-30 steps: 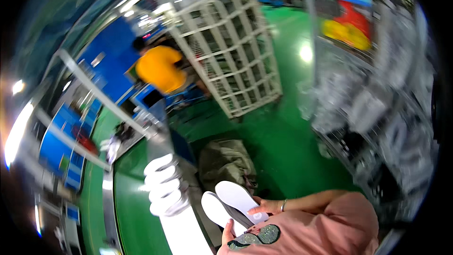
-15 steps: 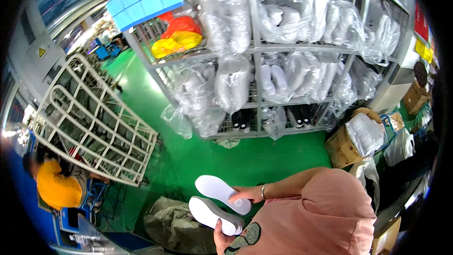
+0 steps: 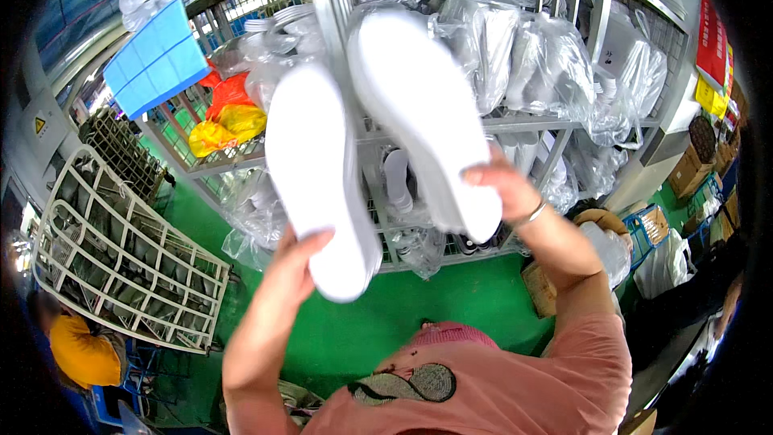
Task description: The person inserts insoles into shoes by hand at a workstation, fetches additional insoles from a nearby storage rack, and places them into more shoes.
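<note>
A stack of white insoles point(image 3: 312, 165) stands raised before the rack, toe ends up. My left hand point(image 3: 296, 264) grips it near the heel, thumb lying across the top face. To the right and slightly higher, my right hand point(image 3: 506, 184) clasps another white insole or small stack point(image 3: 415, 93) at its heel end, tilted up and left. How many layers the right one has, I cannot tell. The two groups are side by side and apart at their heels. Fingers behind the insoles are hidden.
Ahead stands a metal rack point(image 3: 531, 125) packed with clear bags point(image 3: 547, 64) of white insoles. A blue sheet point(image 3: 157, 60) and red-yellow bags point(image 3: 229, 125) are at its left. A white-railed cart point(image 3: 133, 254) and a seated person point(image 3: 84, 350) are farther left; cardboard boxes point(image 3: 538, 286) sit right.
Both hands have risen from near my torso up in front of the rack, carrying the white insoles. They are farther apart, and the view has shifted closer to the rack.
</note>
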`<control>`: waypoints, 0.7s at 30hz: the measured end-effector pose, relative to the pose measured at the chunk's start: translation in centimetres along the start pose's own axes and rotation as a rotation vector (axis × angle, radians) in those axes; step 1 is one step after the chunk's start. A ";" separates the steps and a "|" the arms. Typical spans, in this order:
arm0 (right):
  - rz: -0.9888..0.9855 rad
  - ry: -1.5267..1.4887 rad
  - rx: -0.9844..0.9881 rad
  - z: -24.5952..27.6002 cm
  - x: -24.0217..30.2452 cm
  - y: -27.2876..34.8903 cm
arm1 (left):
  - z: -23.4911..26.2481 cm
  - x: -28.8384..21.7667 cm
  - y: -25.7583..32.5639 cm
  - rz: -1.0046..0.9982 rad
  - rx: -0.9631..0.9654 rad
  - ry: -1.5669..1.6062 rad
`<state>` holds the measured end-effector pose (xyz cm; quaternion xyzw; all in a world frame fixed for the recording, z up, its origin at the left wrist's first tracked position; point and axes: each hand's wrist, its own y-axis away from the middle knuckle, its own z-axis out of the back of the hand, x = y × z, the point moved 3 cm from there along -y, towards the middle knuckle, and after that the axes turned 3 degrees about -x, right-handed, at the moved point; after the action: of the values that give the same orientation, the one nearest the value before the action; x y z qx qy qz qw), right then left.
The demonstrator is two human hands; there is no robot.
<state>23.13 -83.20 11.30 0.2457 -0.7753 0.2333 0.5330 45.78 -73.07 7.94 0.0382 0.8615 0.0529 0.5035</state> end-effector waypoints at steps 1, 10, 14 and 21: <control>0.097 0.030 -0.025 0.4 2.8 -1.5 | -1.8 -1.6 -3.2 -0.074 0.001 0.042; 0.014 -0.103 -0.122 14.0 8.2 -17.4 | -10.6 -6.6 -29.5 -0.132 0.042 0.205; -0.089 -0.116 -0.316 15.4 7.0 -21.9 | -9.3 -6.5 -35.1 -0.029 0.015 0.208; -0.264 0.109 -0.515 17.4 5.1 -27.8 | -7.6 -5.6 -39.4 0.105 -0.151 0.059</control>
<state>26.63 -116.13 13.24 0.1880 -0.7405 -0.0297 0.6445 41.43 -113.22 11.32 0.0439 0.8662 0.1451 0.4761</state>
